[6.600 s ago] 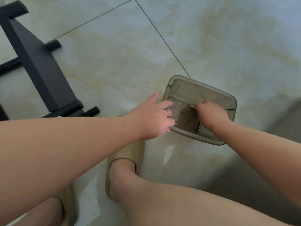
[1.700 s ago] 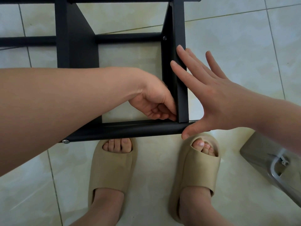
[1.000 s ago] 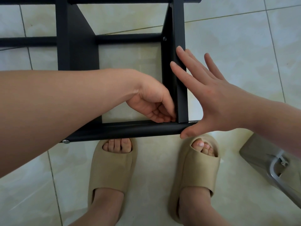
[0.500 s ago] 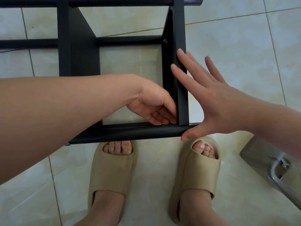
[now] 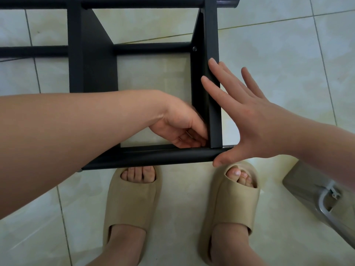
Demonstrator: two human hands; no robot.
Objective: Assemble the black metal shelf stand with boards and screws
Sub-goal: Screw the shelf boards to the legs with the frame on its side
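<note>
The black metal shelf stand (image 5: 153, 156) lies on the tiled floor in front of my feet, its near tube running left to right. A black upright board (image 5: 213, 45) meets that tube at the right. My left hand (image 5: 178, 127) reaches inside the frame, with its fingers curled and pinched at the inner corner of board and tube. What it pinches there is hidden and looks like a small screw. My right hand (image 5: 249, 120) is flat with straight fingers against the board's outer face, the thumb on the tube's end. A fitted screw head (image 5: 194, 48) shows higher on the board.
A second black board (image 5: 92, 64) stands at the frame's left. A translucent grey parts box (image 5: 303, 181) with a silver metal tool (image 5: 326, 204) in it sits on the floor at the right. My feet in beige slippers (image 5: 132, 200) stand just below the near tube.
Both hands left the parts box and came to the frame corner. Over the last second the left fingers shifted slightly at the joint, while the right hand stayed pressed on the board.
</note>
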